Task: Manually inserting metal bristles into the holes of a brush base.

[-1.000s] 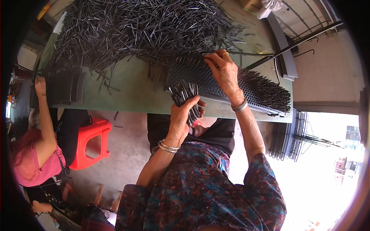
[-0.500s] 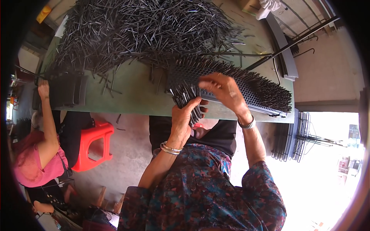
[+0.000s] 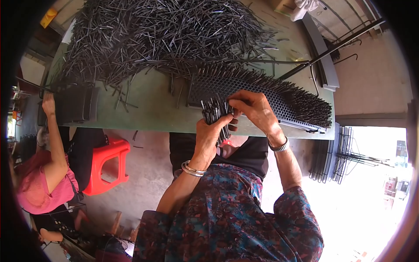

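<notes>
"What's in your left hand?"

"My left hand (image 3: 208, 133) is wrapped round a bundle of thin dark rods (image 3: 213, 110), thumb across the front. The bundle sticks up out of my fist, tilted a little, by the near edge of the green table (image 3: 152, 100)."

"And the right?"

"My right hand (image 3: 257, 110) is bent in toward the bundle, thumb and fingertips at its upper right edge. I cannot tell whether they pinch a rod."

"What's just beyond?"

"A dark perforated rack (image 3: 209, 87), lying on the table at a slant. Upright rods (image 3: 312, 108) crowd its right end and run along its far side; the holes nearest me show bare."

"Where are the loose ones?"

"In a big tangled heap (image 3: 166, 30) across the far part of the table, with a few strays on this side."

"Anyone beside you?"

"A co-worker in pink (image 3: 46, 183) on my left, one arm stretched up to a dark block (image 3: 89, 102) at the table's left end. A red plastic stool (image 3: 97, 172) stands between us."
</notes>
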A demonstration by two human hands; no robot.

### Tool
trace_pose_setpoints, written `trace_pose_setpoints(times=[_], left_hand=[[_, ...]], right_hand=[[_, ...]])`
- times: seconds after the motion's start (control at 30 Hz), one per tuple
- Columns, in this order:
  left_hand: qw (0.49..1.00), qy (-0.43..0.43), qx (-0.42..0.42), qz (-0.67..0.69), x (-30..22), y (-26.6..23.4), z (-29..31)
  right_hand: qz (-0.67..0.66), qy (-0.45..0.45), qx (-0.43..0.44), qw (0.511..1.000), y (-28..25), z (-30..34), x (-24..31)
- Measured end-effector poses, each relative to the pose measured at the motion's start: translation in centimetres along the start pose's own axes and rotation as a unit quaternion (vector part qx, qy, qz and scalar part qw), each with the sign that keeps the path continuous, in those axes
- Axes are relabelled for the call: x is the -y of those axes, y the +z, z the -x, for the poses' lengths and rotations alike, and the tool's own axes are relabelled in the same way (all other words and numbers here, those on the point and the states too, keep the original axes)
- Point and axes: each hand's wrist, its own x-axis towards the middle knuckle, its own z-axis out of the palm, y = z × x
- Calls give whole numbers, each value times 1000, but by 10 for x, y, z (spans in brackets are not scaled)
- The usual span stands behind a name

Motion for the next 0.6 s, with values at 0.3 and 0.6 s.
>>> trace_pose_setpoints(times=[0.3,0.6], left_hand=[[1000,-3,-1,13,3,2,-4],[996,-41,-20,79,4,-7,-5]], right_hand=[[36,11,22,999,-8,-1,6],[75,-74,-190,976,-18,-2,16]])
